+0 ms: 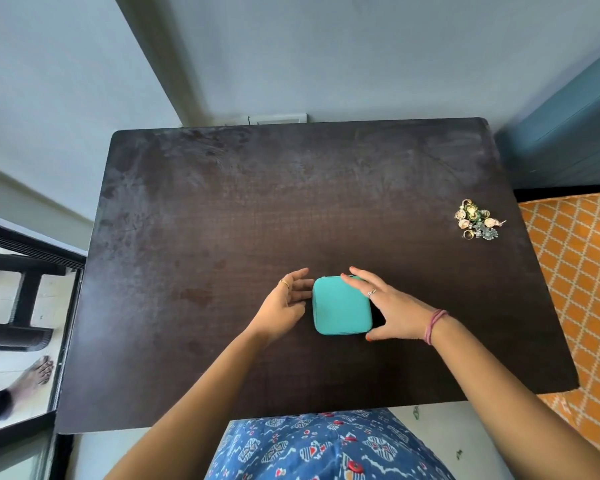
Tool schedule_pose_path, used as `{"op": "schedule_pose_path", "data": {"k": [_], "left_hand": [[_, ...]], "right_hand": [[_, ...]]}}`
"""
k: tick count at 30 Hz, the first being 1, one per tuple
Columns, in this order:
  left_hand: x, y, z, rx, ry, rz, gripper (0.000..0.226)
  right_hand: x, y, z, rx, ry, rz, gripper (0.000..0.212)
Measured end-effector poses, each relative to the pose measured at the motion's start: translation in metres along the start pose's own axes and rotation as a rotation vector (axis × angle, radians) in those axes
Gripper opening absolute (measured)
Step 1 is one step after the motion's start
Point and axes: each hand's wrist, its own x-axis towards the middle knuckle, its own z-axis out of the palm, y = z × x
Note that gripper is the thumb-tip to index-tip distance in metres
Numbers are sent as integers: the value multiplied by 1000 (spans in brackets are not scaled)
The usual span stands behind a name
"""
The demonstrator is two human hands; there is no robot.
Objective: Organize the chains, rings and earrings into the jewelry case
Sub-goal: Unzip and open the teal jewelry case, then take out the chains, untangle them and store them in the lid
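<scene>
I'm looking down on the dark worktop (222, 220), where the teal jewelry case (341, 306) is lying zipped shut near my edge. My right hand (392, 308) is grasping its right side, thumb at the near corner; my left hand (284, 306) is hovering released beside it. Next, I judge, comes unzipping. The jewelry pile (478, 220) is waiting far right.
</scene>
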Motion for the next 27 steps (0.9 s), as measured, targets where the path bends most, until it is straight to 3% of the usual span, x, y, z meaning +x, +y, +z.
{"op": "schedule_pose_path", "data": {"k": [7,14,18,20,24,27], "left_hand": [[-3,2,5,-2,27,-27,62],[1,2,4,-37,42,-28,63],[4,3,2,-41,47,-28,64],[6,3,1,-34,58,-39,62],[8,8,1,11,109,-31,56],[12,14,0,-21,175,-5,44]], "right_hand": [[1,10,-10,238,-1,-52,101],[9,23,-26,786,-61,-20,74],[19,25,-26,1115,81,112,91],[25,21,-24,1161,130,163,95],[40,13,-18,1113,235,238,60],[47,9,-15,1092,306,260,47]]}}
